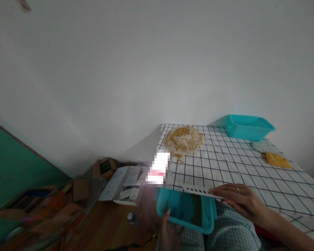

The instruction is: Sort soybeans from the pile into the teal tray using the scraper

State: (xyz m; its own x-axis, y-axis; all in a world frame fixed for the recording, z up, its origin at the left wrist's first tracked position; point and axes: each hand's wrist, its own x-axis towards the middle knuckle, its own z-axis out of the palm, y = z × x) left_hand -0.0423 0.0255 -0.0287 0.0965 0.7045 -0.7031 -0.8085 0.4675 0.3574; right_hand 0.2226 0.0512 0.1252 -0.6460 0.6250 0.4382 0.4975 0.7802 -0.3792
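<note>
My left hand (170, 232) grips the near rim of a teal plastic basin (186, 226), thumb over the edge, just above my lap and beside the table edge. My right hand (242, 200) is closed on a thin white flat piece with a row of holes (197, 190), seen nearly edge-on; its exact kind is unclear. That piece lies across the basin's far side, along the table edge. A heap of yellowish beans mixed with white grains (183, 138) is spread at the table's far left. The inside of the basin is partly shaded, and its contents are hard to make out.
A second teal basin (248, 127) stands at the back right against the wall. Near it lie a clear round item (260, 146) and a yellow cloth (276, 160) on the checked tablecloth (219, 164). Open boxes (128, 186) and a bottle (133, 218) are on the floor at left.
</note>
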